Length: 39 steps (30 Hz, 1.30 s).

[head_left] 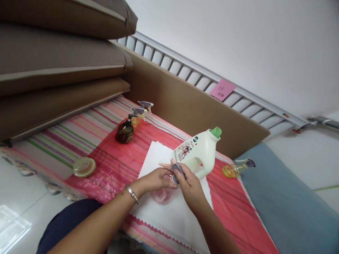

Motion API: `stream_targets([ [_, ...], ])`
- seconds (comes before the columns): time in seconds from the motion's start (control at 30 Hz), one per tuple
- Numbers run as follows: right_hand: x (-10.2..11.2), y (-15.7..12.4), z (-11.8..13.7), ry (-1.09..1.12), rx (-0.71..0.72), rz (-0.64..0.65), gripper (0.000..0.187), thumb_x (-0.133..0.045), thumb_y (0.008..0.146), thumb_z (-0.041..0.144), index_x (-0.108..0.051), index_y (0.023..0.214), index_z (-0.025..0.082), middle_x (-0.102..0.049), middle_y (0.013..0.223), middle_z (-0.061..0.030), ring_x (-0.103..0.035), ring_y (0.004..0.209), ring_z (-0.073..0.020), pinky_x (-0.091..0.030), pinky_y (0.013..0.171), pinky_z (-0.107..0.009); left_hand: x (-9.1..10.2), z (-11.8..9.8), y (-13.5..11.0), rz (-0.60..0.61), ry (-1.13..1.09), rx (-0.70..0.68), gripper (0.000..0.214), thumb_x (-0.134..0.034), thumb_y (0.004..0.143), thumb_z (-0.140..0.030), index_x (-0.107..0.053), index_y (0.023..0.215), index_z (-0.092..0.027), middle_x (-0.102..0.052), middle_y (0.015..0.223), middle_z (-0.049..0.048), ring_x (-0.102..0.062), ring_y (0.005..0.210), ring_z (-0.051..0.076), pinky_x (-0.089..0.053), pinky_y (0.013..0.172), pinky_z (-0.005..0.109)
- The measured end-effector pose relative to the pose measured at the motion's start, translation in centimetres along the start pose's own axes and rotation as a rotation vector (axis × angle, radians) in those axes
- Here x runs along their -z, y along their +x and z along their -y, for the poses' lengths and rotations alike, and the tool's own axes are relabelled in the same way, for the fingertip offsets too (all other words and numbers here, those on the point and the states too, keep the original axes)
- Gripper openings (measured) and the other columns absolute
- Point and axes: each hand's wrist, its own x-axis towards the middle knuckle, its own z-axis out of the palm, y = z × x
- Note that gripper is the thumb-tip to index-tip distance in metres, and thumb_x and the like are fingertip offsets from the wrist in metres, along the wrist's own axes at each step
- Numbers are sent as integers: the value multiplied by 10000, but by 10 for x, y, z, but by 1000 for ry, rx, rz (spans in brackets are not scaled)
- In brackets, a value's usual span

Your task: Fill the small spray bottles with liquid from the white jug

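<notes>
Over a white cloth, both hands meet at the grey and peach trigger head (179,170) of a spray bottle. My right hand (191,187) is closed around that head. My left hand (157,180), with a silver bangle at the wrist, has its fingers closed at the bottle's neck. Below the fingers shows the clear pink body (162,196) of the bottle, partly hidden by my left hand. Just beyond the hands a pale green detergent jug (210,151) stands tilted in view, with a green spout at its mouth.
A dark amber pump bottle (125,132) stands near two spray bottles at the back left. A round lidded tub (84,167) lies left; a yellow spray bottle (234,170) lies right. Stacked cushions (63,49) and a brown board (180,95) border the striped cloth (63,141).
</notes>
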Motion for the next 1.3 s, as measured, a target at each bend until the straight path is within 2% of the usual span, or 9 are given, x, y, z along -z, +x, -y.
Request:
stream_targets([
  [0.07, 0, 1, 0, -11, -3, -20, 312, -429, 876, 384, -559, 1119, 237, -644, 1121, -60, -552, 1070, -236, -395, 958, -423, -1, -4, -2, -45, 83, -22, 308, -700, 649, -265, -647, 931, -152, -657, 886, 22, -577, 867, 202, -439, 809, 310],
  [0.17, 1, 1, 0, -34, -22, -42, 319, -428, 874, 388, -566, 1116, 232, -648, 1104, -61, -551, 1066, -238, -394, 961, -426, -10, -6, -3, -253, 94, -63, 544, -770, 570, -269, -585, 1067, -146, -637, 1019, 65, -562, 948, 231, -433, 841, 325],
  [0.23, 1, 1, 0, -47, -23, -37, 323, -427, 875, 387, -562, 1125, 233, -647, 1103, -62, -554, 1060, -237, -398, 957, -425, -12, -5, -3, -305, 27, -73, 513, -760, 586, -267, -588, 1050, -131, -641, 1013, 76, -567, 952, 230, -430, 854, 327],
  [0.43, 2, 1, 1, 3, -9, 16, 309, -412, 889, 371, -548, 1136, 245, -639, 1135, -59, -553, 1069, -233, -402, 963, -430, 3, -7, -1, -21, -4, -60, 236, -622, 726, -299, -657, 895, -140, -649, 971, 58, -569, 951, 224, -416, 874, 334],
  [0.63, 1, 1, -1, -61, -12, -58, 317, -445, 866, 394, -579, 1109, 241, -645, 1105, -57, -555, 1058, -245, -409, 946, -426, -9, -4, -2, -235, 30, -74, 517, -759, 577, -215, -588, 1060, -140, -649, 1000, 62, -569, 940, 229, -427, 859, 336],
  [0.87, 1, 1, -2, -38, -11, -31, 320, -443, 868, 396, -560, 1127, 250, -633, 1132, -55, -545, 1074, -239, -401, 948, -414, 7, -6, 2, -9, -33, -109, 231, -655, 707, -259, -679, 917, -165, -644, 1036, 46, -557, 986, 211, -403, 890, 311],
  [1.0, 1, 2, -3, -36, -14, -19, 329, -421, 878, 383, -545, 1144, 236, -637, 1122, -65, -541, 1079, -238, -394, 954, -420, 0, -6, 0, -121, -8, -60, 427, -745, 593, -205, -642, 1002, -146, -659, 960, 44, -577, 897, 204, -429, 835, 307],
  [1.07, 0, 2, -4, -39, -15, -7, 334, -412, 882, 377, -535, 1157, 232, -637, 1123, -69, -538, 1083, -233, -392, 956, -419, -4, -4, 1, -169, -18, -37, 372, -757, 575, -208, -662, 925, -128, -662, 856, 32, -578, 835, 197, -438, 792, 296],
  [1.3, -1, 1, -1, -46, -11, -8, 312, -433, 877, 388, -552, 1121, 234, -634, 1126, -63, -543, 1070, -238, -389, 945, -401, -1, 0, 2, -66, -108, -61, 203, -705, 630, -205, -677, 818, -133, -611, 703, -9, -552, 754, 165, -435, 760, 277],
])
